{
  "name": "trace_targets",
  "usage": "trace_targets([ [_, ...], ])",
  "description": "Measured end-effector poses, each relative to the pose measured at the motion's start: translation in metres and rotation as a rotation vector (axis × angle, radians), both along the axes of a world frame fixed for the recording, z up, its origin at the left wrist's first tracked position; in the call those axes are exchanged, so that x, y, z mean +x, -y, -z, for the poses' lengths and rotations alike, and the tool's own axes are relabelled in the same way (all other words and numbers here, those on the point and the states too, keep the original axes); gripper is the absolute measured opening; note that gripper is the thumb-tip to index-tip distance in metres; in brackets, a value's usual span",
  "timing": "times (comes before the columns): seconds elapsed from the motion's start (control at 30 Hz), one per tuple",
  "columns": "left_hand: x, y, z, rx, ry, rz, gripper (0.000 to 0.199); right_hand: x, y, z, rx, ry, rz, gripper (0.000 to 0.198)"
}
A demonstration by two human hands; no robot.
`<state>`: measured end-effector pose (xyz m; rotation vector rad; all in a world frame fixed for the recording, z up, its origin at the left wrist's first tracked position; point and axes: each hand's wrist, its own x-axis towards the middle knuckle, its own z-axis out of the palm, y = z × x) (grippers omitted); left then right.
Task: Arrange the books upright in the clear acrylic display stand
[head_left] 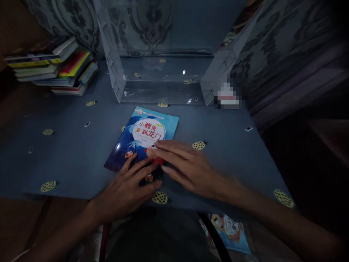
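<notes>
One left hand, one right hand, over one book.

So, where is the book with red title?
In the head view, the book lies left of centre, before the clear rack, partly under the left hand and the right hand.

Home room, by looks: pineapple-print tablecloth, stacked books.

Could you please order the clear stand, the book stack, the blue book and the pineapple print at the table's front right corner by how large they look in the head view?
1. Clear stand
2. Book stack and blue book: too alike to rank, as the book is partly covered
3. Pineapple print
</notes>
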<state>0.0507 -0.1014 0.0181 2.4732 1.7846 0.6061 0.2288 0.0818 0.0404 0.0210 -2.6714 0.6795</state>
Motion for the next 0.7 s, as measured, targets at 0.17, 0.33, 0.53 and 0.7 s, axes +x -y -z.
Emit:
trace_targets([
  [0.17,0.002,0.001,0.003,0.0,0.007,-0.018,0.032,-0.025,-0.019,0.025,-0.012,0.268,-0.048,0.074],
  [0.33,0.005,0.002,-0.002,-0.032,0.03,-0.024,0.033,-0.029,-0.055,0.033,-0.045,0.31,0.192,0.09],
  [0.53,-0.029,-0.011,0.0,-0.022,0.196,-0.184,0.034,-0.036,-0.052,0.025,-0.045,0.414,0.328,0.105],
  [0.7,-0.08,-0.036,0.021,-0.009,0.289,-0.535,0.059,-0.022,-0.014,0.014,-0.141,0.459,0.353,0.116],
])
